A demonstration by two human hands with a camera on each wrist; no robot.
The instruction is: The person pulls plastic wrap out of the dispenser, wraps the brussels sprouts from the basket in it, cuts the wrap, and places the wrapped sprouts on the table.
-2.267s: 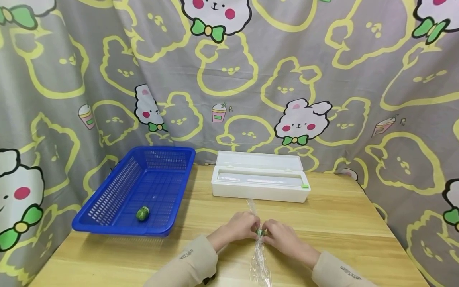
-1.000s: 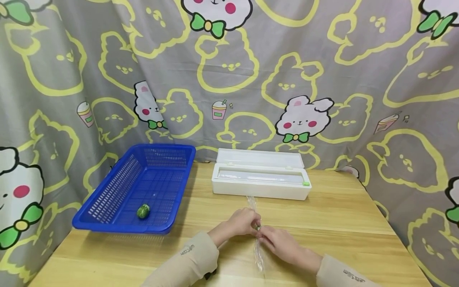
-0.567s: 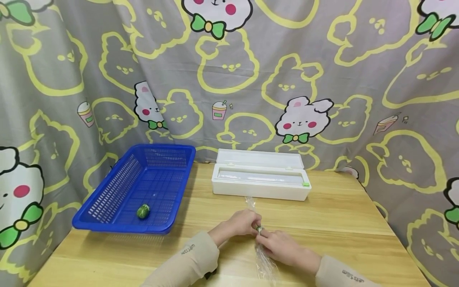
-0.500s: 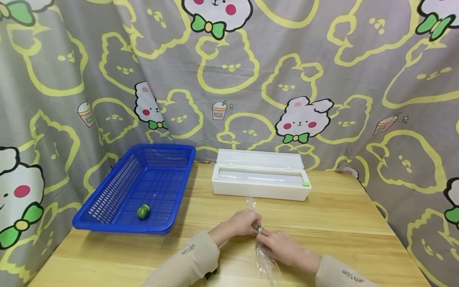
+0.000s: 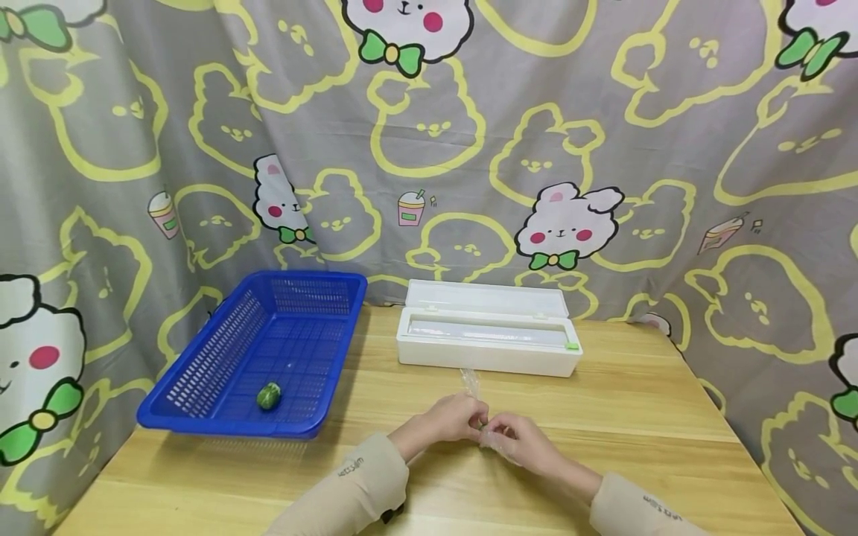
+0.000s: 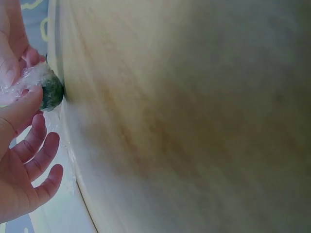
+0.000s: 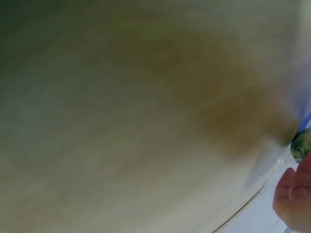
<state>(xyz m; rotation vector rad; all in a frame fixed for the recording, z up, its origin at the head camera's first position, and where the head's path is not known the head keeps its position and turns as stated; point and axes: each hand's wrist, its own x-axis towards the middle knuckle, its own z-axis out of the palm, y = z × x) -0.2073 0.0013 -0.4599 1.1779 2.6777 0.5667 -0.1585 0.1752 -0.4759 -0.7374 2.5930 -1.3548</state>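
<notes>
The green ball (image 6: 52, 91), at the left edge of the left wrist view and low, right of centre, in the head view, sits between the 2 hands with clear film (image 6: 35, 74) bunched against 1 side. The left hand (image 5: 454, 417) pinches it with thumb and forefinger, its 3 other fingers loosely curled; the right hand (image 5: 524, 442) seems to pinch gathered film, though its fingertips are partly hidden. To wrap snugly, the left grip should be firm enough to stop the ball turning, while the right fingers draw the film taut and fold it flat, pressing out air. A loose tail of film points up the frame, just in front of the white box (image 5: 489, 358) with its lid raised; it probably needs folding in too, gently, since thin film can tear or cling to skin. Left of centre, a 2nd green ball (image 5: 269, 396) lies in the blue basket (image 5: 221, 426). The bare worktop (image 5: 643, 417) at lower right leaves elbow room.
</notes>
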